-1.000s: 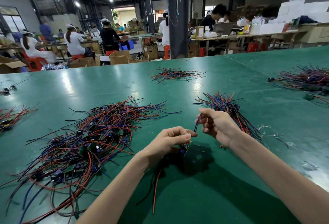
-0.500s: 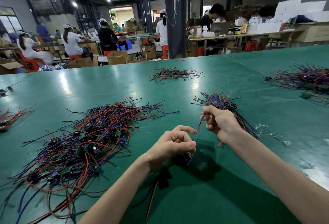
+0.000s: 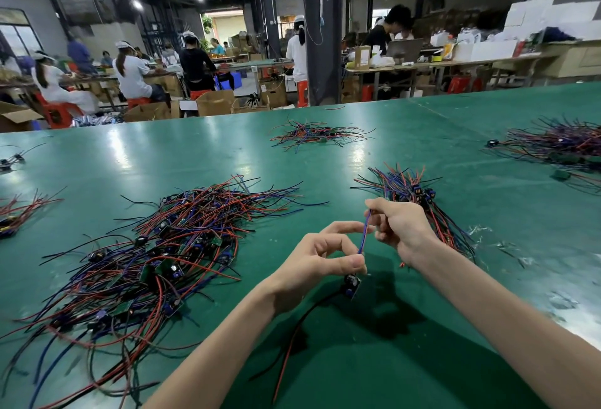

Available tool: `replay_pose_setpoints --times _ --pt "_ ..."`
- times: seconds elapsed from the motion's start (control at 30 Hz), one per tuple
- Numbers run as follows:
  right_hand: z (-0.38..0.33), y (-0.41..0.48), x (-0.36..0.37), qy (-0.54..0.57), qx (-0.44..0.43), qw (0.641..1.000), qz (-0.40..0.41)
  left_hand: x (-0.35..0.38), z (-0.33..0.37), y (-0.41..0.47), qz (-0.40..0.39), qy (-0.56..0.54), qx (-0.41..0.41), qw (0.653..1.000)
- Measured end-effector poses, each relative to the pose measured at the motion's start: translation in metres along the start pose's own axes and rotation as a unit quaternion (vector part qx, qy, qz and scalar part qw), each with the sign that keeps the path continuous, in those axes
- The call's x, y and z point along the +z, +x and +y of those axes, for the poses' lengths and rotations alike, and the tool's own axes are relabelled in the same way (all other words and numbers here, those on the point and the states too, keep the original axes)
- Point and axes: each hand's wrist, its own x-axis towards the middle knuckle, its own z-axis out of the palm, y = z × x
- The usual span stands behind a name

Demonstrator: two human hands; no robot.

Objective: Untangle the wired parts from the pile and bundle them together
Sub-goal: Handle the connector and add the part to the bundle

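Right hand [image 3: 401, 229] slid up the blue wire [image 3: 363, 236], now straight. Both hands' fingers [image 3: 353, 262] pinch it, left hand [image 3: 318, 260] just above the module [image 3: 352, 285]. Part's clear of the pile [image 3: 156, 246], over the tabletop's [image 3: 536, 246] near side; bundle [image 3: 406, 187] next, probably.

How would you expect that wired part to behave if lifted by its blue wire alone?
Probably floppy: its red and black leads droop limply towards the table. Likely light: the left hand holds it by a fingertip pinch. The blue wire runs straight only up to the pinching right hand; the board would probably dangle.
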Motion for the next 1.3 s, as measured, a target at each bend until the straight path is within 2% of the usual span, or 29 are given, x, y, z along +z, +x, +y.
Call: replay_pose_setpoints --times 0.37,0.53,0.67,0.77,0.93,1.13,1.3 --pt "0.012 -0.005 0.002 -0.067 -0.081 0.994 -0.034 -0.005 0.001 -0.001 -0.002 0.005 0.001 1.000" --pt "0.007 -0.001 -0.003 -0.093 -0.137 0.986 -0.008 -0.005 -0.001 0.002 -0.005 0.016 -0.041 0.999" --pt "0.002 -0.003 -0.002 -0.070 -0.188 0.980 -0.002 -0.004 -0.002 0.003 -0.037 -0.019 -0.089 0.995" --pt "0.001 -0.006 0.000 -0.049 -0.211 0.976 0.001 -0.001 -0.004 0.003 -0.052 -0.005 -0.109 0.993" --pt "0.001 -0.004 -0.002 -0.019 -0.172 0.985 -0.022 -0.003 -0.006 0.001 -0.042 0.016 -0.112 0.993" --pt "0.004 -0.003 -0.001 -0.027 -0.057 0.995 -0.080 -0.008 -0.009 0.006 0.059 0.019 -0.105 0.993" --pt "0.011 -0.008 0.002 -0.071 -0.050 0.990 -0.108 -0.013 -0.006 0.005 0.091 0.006 -0.115 0.989"
